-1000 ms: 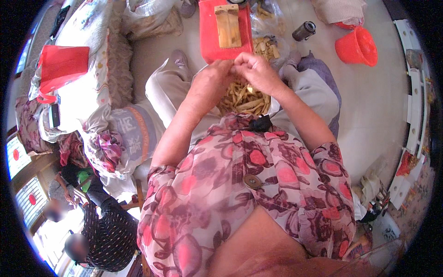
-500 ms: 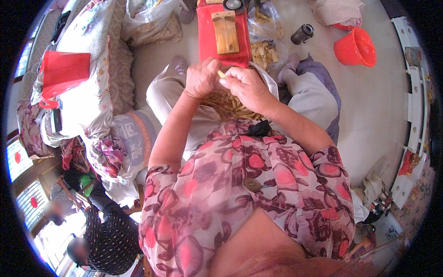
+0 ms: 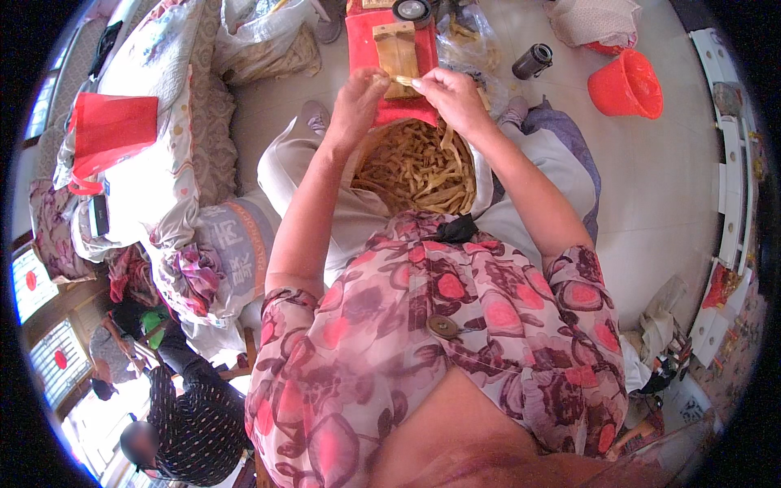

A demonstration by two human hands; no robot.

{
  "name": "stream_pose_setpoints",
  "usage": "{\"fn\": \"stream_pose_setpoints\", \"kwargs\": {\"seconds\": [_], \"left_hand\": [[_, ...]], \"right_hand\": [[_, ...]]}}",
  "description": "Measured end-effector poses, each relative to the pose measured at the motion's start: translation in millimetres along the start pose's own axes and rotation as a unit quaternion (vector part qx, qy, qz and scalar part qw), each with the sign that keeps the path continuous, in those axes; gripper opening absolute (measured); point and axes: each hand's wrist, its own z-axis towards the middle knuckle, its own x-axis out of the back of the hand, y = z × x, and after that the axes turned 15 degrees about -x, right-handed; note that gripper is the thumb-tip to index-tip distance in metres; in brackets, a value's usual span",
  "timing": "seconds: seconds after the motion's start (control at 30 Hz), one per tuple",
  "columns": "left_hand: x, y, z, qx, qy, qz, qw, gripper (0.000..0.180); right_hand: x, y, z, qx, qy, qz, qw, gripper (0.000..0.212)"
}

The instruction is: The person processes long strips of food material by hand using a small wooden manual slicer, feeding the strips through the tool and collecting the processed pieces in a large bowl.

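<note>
My left hand and my right hand are raised over a wooden board on a red-covered bench. Between my fingertips stretches a short pale-yellow, root-like strip; both hands pinch it, one at each end. Its exact kind is too small to make out. Below my hands, between my knees, a round container holds many similar yellow-brown strips.
A small black-rimmed wheel sits at the bench's far end. Right of it are clear plastic bags, a black cylinder and a red bucket. Full sacks lie left. Another person sits at lower left.
Both hands have moved forward and slightly apart, from above the container to over the wooden board. The strip now lies stretched between them, and the container's contents are uncovered.
</note>
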Motion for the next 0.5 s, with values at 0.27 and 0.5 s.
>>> {"fn": "stream_pose_setpoints", "kwargs": {"seconds": [0.27,0.5], "left_hand": [[-0.5,-10.2,24.7,-0.031,0.012,0.159,0.987,0.025],[2.5,14.8,-5.3,-0.09,-0.074,0.341,0.933,0.027]], "right_hand": [[-8.1,1.0,30.8,0.033,0.064,0.015,0.997,0.026],[3.4,22.5,18.4,-0.067,0.088,-0.192,0.975,0.03]]}}
